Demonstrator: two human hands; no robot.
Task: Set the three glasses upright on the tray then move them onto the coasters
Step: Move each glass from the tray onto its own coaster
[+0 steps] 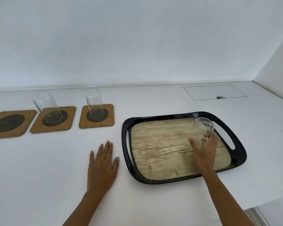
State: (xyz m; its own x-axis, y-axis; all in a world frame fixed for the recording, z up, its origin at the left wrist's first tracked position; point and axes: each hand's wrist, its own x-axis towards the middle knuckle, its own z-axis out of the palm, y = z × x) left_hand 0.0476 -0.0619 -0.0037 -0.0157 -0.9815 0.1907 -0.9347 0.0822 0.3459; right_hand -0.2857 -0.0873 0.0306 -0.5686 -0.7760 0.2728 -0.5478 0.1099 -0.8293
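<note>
A black-rimmed tray (153, 181) with a wood-look floor lies at the right of the white counter. On its far right part stands a clear glass (203, 126), upright, with my right hand (204, 149) wrapped around its lower half. Three bamboo coasters with dark mesh centres lie in a row at the left. The middle coaster (38, 126) carries a second clear glass (47, 105). The right coaster (83, 123) carries a third glass (94, 101). The left coaster (10, 123) is bare. My left hand (103, 165) rests flat on the counter, left of the tray.
A white wall runs along the back and a side wall closes the right. A rectangular flush hatch (214, 92) is set into the counter behind the tray. The counter's front edge drops off at the lower right.
</note>
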